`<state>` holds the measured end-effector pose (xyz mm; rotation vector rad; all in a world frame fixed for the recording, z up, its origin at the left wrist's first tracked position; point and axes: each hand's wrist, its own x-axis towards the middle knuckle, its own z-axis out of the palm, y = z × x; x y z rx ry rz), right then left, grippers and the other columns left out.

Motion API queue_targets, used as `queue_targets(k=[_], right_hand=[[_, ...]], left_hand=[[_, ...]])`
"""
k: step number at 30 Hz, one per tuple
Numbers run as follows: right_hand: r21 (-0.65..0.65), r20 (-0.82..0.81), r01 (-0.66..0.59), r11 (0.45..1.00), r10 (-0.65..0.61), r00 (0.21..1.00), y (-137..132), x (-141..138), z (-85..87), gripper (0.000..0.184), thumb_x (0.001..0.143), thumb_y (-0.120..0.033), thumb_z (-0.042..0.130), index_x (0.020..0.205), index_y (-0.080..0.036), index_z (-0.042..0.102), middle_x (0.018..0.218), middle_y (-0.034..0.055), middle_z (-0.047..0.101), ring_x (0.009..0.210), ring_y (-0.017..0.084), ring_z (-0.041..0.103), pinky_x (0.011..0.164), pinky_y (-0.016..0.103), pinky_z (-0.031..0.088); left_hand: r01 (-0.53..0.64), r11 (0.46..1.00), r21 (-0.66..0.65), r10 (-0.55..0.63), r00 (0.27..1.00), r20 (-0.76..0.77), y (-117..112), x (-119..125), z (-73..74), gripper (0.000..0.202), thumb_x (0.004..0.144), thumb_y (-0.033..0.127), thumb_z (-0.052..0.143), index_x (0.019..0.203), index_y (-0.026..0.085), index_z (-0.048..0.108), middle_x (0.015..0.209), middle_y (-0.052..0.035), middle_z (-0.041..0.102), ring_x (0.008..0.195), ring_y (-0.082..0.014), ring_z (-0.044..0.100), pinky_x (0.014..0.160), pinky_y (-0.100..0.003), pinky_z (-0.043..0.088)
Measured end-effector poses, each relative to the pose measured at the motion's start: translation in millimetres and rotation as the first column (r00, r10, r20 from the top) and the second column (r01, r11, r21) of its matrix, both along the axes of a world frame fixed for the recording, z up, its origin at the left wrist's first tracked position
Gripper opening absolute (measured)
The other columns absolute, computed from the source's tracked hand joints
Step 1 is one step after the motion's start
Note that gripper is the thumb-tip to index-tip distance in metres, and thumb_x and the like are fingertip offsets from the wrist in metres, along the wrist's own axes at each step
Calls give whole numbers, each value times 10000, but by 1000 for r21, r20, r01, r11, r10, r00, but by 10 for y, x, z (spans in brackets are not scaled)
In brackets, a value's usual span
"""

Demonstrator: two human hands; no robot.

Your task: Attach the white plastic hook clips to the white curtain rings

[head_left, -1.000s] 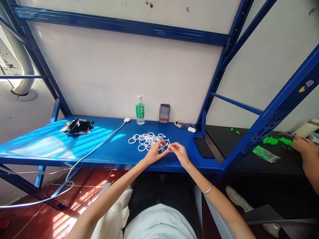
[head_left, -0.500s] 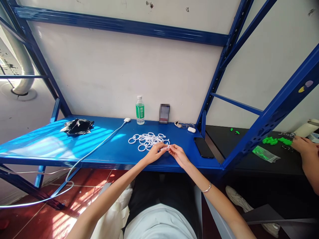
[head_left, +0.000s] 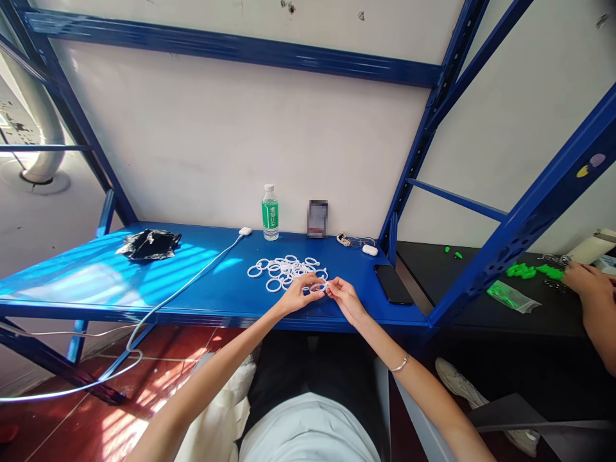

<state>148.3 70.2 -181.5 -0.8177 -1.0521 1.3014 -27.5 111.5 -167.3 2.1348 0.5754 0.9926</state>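
Between my two hands is a white ring [head_left: 318,289], just above the front part of the blue table. My left hand [head_left: 303,293] grips its left side with thumb and fingers. At the ring's right side, my right hand [head_left: 342,296] pinches with thumb and fingertips; any small part between those fingertips is too small to make out. Right behind my left hand lies a loose pile of white rings [head_left: 283,268], several of them overlapping. The fingers of my left hand hide part of the pile.
On the blue table [head_left: 212,298] stand a water bottle [head_left: 270,215] and a blurred upright box [head_left: 317,219]. A phone [head_left: 393,284], glasses [head_left: 356,242], white earphone case [head_left: 370,250], cable [head_left: 192,280] and black bag [head_left: 150,245] lie around. Another person's hand [head_left: 590,282] is near green pieces [head_left: 522,271].
The white ring between my hands now shows more openly, as the fingers of my left hand have spread around it. My right hand stays nearly in place.
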Motion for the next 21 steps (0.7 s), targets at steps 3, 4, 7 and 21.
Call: queue_targets(k=[3,4,7,21], right_hand=[[-5,3,1,1000,-1,1000,-5,-4,7,308,635,-403,817,699,-167,631,666,1,578,647,115,497,653,263,402],[-5,2,2,1000,-2,1000,-5,-5,5,308,635,-403,817,696,-167,629,663,0,576,645,114,496,652,262,401],[0,10,-4,1000,4,1000,-1,0,-7,302,649,-399,808,700,-166,623,663,-1,575,645,113,500,649,259,405],[205,427,139,969,-216,878,123,181,-68,327,727,-476,707,790,-178,587,742,27,616,701,170,600,667,292,488]], left_hand=[[3,1000,0,-3,1000,4,6,-2,-11,392,826,485,601,1014,150,681,866,-49,577,823,-178,555,765,-289,434],[4,1000,-1,-4,1000,4,7,-4,-9,394,824,485,604,1011,148,683,868,-51,577,824,-180,555,763,-290,436],[4,1000,0,-4,1000,3,4,-8,9,398,824,487,604,1003,142,685,875,-59,581,824,-183,559,760,-297,444],[-131,916,378,221,953,-207,46,-83,93,469,890,479,504,1281,221,510,1217,-111,550,1117,-251,532,922,-377,463]])
